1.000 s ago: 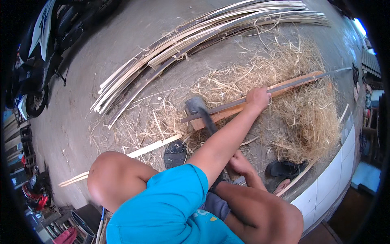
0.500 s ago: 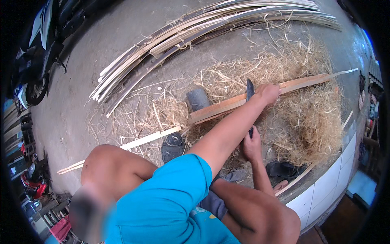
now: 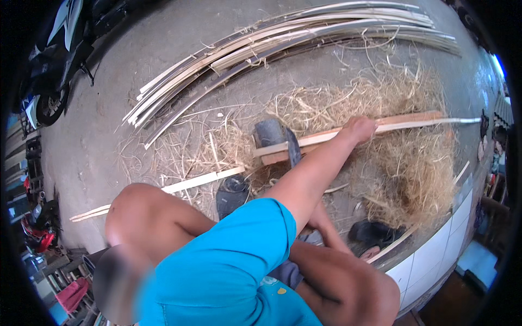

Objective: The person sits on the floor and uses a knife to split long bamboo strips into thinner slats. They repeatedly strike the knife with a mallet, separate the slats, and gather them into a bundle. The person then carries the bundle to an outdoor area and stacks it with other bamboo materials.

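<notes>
A long pale bamboo strip (image 3: pixel 418 124) lies along a reddish wooden plank (image 3: pixel 275 158). My left hand (image 3: pixel 360 130) is closed around the strip near its middle, against the plank. Close to the strip's left end, a dark knife (image 3: pixel 293 145) has its blade across the strip. My right hand (image 3: pixel 319 218) is at the handle side of this knife, its fingers and the handle mostly hidden behind my left forearm. A grey cylindrical block (image 3: pixel 267 132) stands at the plank's left end.
Curly shavings (image 3: pixel 418 168) spread around the plank. A bundle of long strips (image 3: pixel 261 43) lies on the floor beyond. Another pale strip (image 3: pixel 204 179) rests by my dark shoe (image 3: pixel 232 195). A motorbike (image 3: pixel 51 70) stands far left; a white tiled ledge (image 3: pixel 435 255) borders the right.
The knife has moved left along the strip, toward its left end. My right hand has gone behind my left forearm. The strip's right end sits lower; my left hand keeps its grip.
</notes>
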Available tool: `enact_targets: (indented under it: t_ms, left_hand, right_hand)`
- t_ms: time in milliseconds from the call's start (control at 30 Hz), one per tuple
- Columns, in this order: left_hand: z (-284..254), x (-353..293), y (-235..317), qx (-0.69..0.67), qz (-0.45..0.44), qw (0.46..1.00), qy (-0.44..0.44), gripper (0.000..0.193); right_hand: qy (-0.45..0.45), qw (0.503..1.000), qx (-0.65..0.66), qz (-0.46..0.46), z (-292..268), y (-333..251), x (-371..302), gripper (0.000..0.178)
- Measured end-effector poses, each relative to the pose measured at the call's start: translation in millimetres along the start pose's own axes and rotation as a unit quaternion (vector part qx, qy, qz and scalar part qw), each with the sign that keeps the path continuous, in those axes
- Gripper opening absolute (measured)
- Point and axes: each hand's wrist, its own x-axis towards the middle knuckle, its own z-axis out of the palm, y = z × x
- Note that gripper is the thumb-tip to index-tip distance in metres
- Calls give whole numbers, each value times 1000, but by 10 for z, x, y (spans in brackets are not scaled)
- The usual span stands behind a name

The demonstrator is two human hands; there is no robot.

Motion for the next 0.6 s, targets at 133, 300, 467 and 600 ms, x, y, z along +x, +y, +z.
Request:
enact_targets:
  t_ms: [133,300,467,600]
  left_hand:
    - [-48,-7,24,-2,-37,999,-24,36]
    - [-41,-81,0,0,-37,999,-17,38]
    - [-76,-79,74,-19,-40,998,-38,37]
    - [-216,-100,-208,33,-29,997,-60,29]
  right_hand:
    - [-44,998,42,28,-25,-338,-30,46]
    - [-148,988,1,42,-51,-388,-66,36]
    - [-195,979,36,-42,182,-500,-217,60]
    - [-156,976,138,-69,440,-424,-210,43]
